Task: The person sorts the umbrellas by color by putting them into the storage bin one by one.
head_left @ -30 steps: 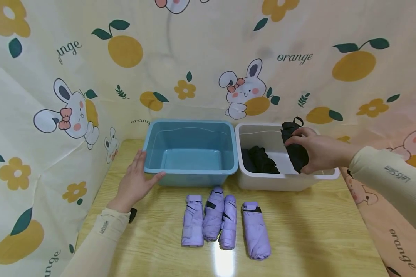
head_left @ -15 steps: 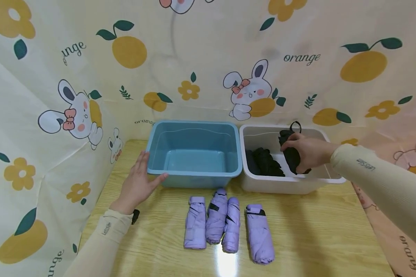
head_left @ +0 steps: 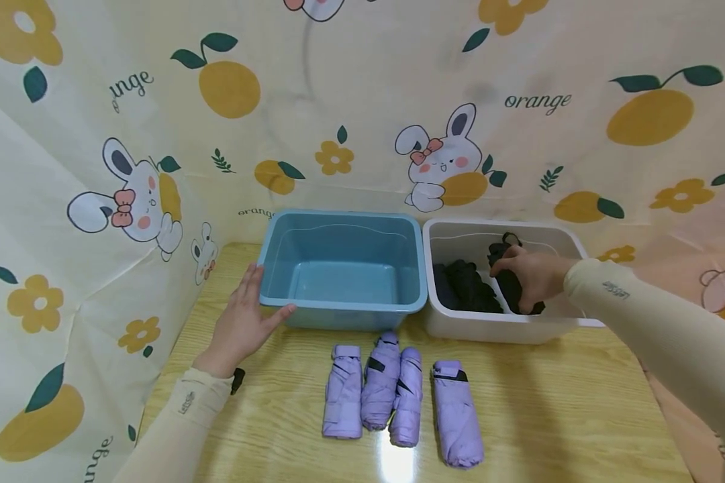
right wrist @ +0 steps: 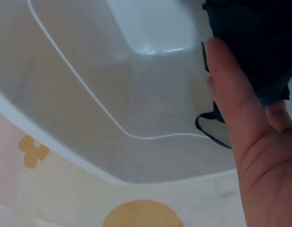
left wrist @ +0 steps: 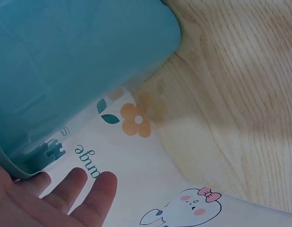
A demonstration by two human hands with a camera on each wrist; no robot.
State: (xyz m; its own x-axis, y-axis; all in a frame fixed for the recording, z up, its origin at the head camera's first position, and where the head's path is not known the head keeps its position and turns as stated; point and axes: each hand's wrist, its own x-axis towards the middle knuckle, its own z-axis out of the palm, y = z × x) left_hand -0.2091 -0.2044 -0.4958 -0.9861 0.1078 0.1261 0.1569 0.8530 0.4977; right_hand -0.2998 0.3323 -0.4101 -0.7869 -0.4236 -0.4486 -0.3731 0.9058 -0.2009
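Note:
My right hand is down inside the white bin, gripping a black folded umbrella with fingers and thumb around its sides. In the right wrist view, the umbrella's dark fabric and its thin wrist loop show beside the fingers. More black folded umbrellas lie at the left end of that bin. The left hand, fingers extended, rests at the left front corner of the blue bin. Its fingertips appear beside the blue wall in the left wrist view.
Several purple folded umbrellas lie on the wooden table in front of the bins, the rightmost purple umbrella a little apart. Both bins stand side by side against a printed cloth backdrop.
My right hand has lowered the black umbrella from above the white bin's rim into it, beside the other black ones. The left hand has stayed at the blue bin. The view has shifted slightly.

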